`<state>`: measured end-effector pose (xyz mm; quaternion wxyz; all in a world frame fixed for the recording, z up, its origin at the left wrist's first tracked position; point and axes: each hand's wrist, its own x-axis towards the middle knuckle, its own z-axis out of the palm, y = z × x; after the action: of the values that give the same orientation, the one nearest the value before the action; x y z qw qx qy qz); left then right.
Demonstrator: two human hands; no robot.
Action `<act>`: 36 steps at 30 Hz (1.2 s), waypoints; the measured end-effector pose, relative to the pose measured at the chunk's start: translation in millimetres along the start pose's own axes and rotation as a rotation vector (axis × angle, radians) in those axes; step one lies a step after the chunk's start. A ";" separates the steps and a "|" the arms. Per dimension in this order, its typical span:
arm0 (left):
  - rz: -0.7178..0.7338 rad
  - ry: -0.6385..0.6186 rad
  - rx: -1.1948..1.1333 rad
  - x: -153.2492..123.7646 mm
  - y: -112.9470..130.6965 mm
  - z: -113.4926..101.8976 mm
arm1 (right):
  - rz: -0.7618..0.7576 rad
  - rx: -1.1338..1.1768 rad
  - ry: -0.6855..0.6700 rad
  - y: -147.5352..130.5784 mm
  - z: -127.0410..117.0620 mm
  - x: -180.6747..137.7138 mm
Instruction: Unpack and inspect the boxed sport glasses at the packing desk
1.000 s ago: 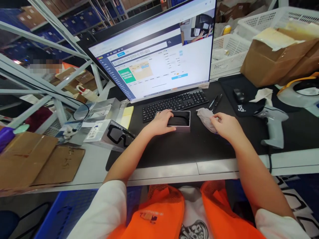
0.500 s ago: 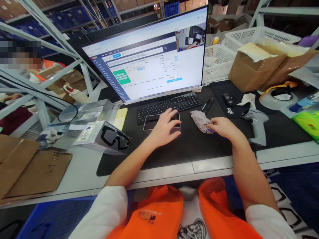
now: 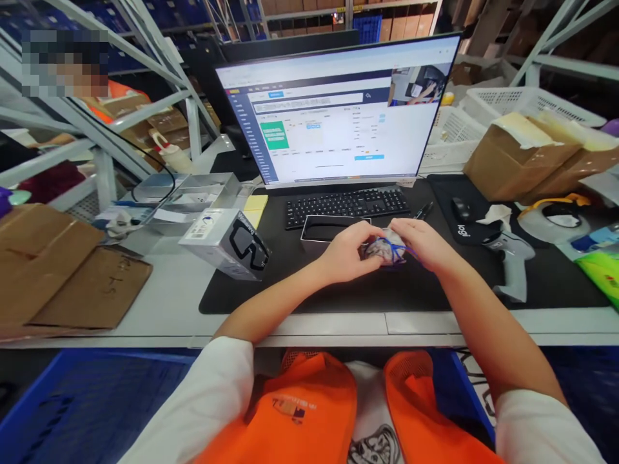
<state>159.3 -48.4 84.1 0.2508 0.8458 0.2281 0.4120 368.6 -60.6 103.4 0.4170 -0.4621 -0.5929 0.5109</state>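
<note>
Pouch (image 3: 385, 248), unlabelled, gripped by both hands.

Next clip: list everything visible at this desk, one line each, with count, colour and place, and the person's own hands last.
pouch: 1, grey with blue cord, between both hands
tray: 1, black with silver rim, before the keyboard
keyboard: 1, black, under the monitor
monitor: 1, lit, desk centre
goggles box: 1, clear and white, left of the mat
sticky notes: 1 pad, yellow, behind the goggles box
mouse: 1, black, right pad
scanner: 1, grey, right of the hands
cardboard boxes: 2, brown, far right
baskets: 2, white, back right
left hand: 1, holding the pouch
right hand: 1, holding the pouch
</note>
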 end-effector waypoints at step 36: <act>-0.005 -0.113 0.071 -10.5 4.6 -77.3 | -0.635 -0.764 -0.114 -33.4 46.4 17.7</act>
<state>91.5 -39.9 122.1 0.2341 0.8756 0.2299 0.3545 315.7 -55.2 130.9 0.3199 -0.3498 -0.8709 0.1298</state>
